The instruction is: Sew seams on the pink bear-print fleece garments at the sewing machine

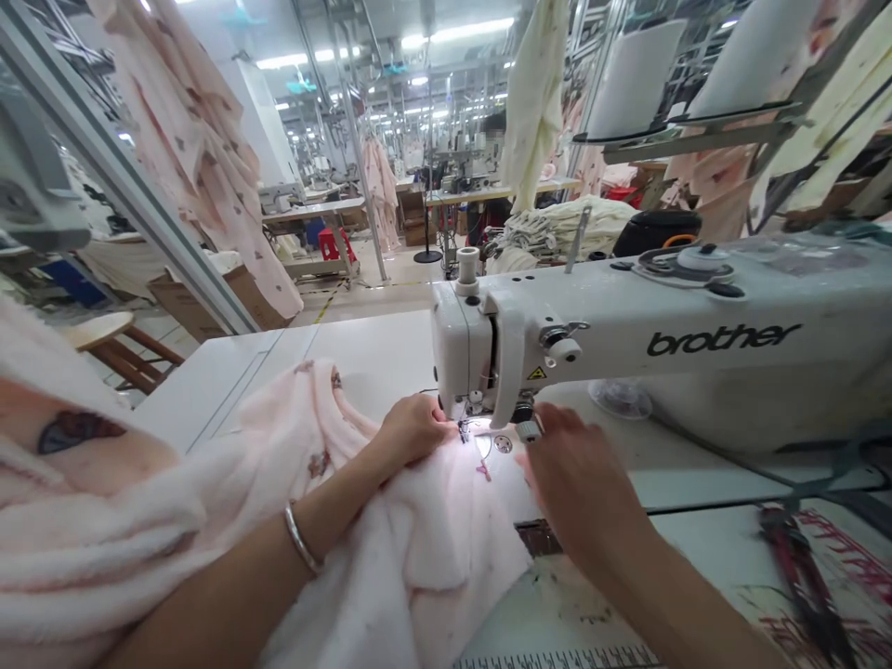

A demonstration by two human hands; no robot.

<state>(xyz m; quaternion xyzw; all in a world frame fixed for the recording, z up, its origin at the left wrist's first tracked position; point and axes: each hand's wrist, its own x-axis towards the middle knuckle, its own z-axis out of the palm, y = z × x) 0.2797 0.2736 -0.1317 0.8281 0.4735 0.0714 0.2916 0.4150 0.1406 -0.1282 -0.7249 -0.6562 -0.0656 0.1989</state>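
Note:
Beside the needle of the white sewing machine [530, 325], my left hand [416, 427] is closed on the pale pink fleece fabric [418, 548]. That fabric lies under the lit presser foot [465, 430] and spreads back to the left in thick folds. A small pink tag-like piece [483, 472] rests on it near the needle. My right hand [575, 460] is at the right of the machine head, near a ribbed knob [528, 429]. It is blurred and its fingers are partly hidden, so I cannot tell whether they grip anything.
Dark red-handled snips or pliers [801, 576] lie at the right. A measuring tape or ruler [557, 662] runs along the table's front edge. Thread cones [634, 79] stand above the machine. Pink garments [202, 139] hang at the left, near a wooden stool [104, 330].

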